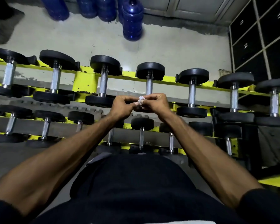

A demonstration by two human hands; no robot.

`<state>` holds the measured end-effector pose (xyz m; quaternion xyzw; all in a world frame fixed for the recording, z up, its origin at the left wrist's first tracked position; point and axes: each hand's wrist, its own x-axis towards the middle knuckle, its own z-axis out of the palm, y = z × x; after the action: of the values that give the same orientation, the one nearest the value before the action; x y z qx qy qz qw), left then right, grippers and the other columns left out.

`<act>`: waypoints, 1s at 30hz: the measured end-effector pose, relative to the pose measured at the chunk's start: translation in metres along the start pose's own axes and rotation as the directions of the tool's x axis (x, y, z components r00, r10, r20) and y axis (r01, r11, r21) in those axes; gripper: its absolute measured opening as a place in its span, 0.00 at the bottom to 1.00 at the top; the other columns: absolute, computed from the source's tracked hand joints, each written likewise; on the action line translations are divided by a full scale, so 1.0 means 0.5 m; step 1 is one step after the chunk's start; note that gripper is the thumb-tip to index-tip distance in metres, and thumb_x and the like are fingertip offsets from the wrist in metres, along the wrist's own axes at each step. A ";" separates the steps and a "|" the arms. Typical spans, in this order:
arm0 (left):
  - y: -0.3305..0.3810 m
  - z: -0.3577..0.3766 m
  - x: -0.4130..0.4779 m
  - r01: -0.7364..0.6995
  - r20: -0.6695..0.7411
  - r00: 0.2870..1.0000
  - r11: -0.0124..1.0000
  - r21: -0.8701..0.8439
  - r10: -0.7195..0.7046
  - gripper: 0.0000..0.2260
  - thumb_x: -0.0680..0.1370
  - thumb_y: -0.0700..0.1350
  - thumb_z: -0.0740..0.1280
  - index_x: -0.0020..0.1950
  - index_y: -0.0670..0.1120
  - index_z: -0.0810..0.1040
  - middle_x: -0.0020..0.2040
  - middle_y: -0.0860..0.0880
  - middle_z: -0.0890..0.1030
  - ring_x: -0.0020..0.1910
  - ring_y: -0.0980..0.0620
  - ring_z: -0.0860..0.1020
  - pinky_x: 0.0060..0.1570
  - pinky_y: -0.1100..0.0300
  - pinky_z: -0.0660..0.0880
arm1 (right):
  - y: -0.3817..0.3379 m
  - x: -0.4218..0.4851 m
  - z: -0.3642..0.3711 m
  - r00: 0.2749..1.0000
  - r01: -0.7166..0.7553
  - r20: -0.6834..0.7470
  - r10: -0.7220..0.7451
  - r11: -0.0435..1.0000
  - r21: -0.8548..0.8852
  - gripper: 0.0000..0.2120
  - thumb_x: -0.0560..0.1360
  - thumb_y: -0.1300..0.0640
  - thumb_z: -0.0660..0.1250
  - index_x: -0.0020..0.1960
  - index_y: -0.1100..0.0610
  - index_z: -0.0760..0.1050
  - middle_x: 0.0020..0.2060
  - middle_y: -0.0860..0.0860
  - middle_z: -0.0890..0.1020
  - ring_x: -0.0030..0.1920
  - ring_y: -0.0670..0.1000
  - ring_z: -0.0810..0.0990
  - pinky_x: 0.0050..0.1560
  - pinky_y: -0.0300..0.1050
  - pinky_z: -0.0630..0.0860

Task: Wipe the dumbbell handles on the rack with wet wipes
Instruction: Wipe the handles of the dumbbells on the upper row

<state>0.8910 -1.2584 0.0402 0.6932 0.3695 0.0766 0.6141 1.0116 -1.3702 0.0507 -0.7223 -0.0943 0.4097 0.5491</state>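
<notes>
the job is looking barely begun, or paused between bars; neither hand is touching a dumbbell, and nothing is showing which bars are already wiped; by that reckoning most of the rack (84,81) is waiting to be done; the left hand (120,106) and right hand (157,104) are meeting in the air over the rack's upper tier, fingers curled inward, tips pinching a small crumpled white wet wipe (141,99) between them; they are probably unfolding or bunching it; just behind them on that tier a dumbbell handle (149,86) is showing as a dull silver, knurled cylinder between round, matte black heads (150,69); the rack's yellow paint is chipping along its rails; beyond the rack, ribbed translucent blue bottles (132,21) are standing on pale, scuffed floor (168,50)
</notes>
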 end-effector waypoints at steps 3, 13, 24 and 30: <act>0.012 0.041 0.013 -0.015 0.008 1.000 0.996 0.091 0.014 0.12 0.77 0.35 0.71 0.60 0.44 0.84 0.54 0.50 0.85 0.49 0.63 0.82 0.48 0.70 0.78 | -0.004 0.030 -0.042 0.998 -0.038 0.047 0.039 0.999 -0.022 0.09 0.70 0.68 0.75 0.50 0.63 0.85 0.44 0.57 0.86 0.47 0.58 0.86 0.47 0.48 0.83; 0.029 0.071 0.029 -0.071 -0.020 0.996 0.923 0.378 0.085 0.13 0.79 0.40 0.70 0.62 0.48 0.83 0.57 0.53 0.83 0.50 0.62 0.78 0.58 0.61 0.78 | -0.007 0.112 -0.112 0.999 0.000 -0.039 -0.001 1.000 -0.019 0.06 0.67 0.66 0.78 0.43 0.60 0.84 0.41 0.57 0.86 0.45 0.60 0.86 0.50 0.59 0.83; -0.018 0.041 0.045 -0.279 0.148 0.959 0.728 0.626 0.240 0.13 0.73 0.51 0.77 0.58 0.52 0.84 0.51 0.57 0.78 0.46 0.60 0.74 0.47 0.63 0.72 | -0.039 0.176 -0.076 0.938 0.316 0.340 -0.061 0.546 -0.776 0.10 0.64 0.64 0.80 0.44 0.55 0.86 0.41 0.50 0.87 0.42 0.44 0.83 0.47 0.43 0.81; -0.010 0.034 0.053 -0.308 0.173 0.950 0.677 0.668 0.261 0.14 0.73 0.52 0.77 0.57 0.52 0.85 0.49 0.55 0.79 0.47 0.56 0.76 0.45 0.64 0.69 | -0.052 0.178 -0.054 0.832 0.545 0.533 -0.155 0.053 -0.836 0.14 0.73 0.58 0.73 0.57 0.49 0.83 0.53 0.47 0.82 0.51 0.52 0.80 0.39 0.43 0.70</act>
<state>0.9173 -1.2559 0.0223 0.9218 0.2392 0.0068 0.3050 1.0963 -1.3276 0.0317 -0.7796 -0.5918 0.2046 0.0125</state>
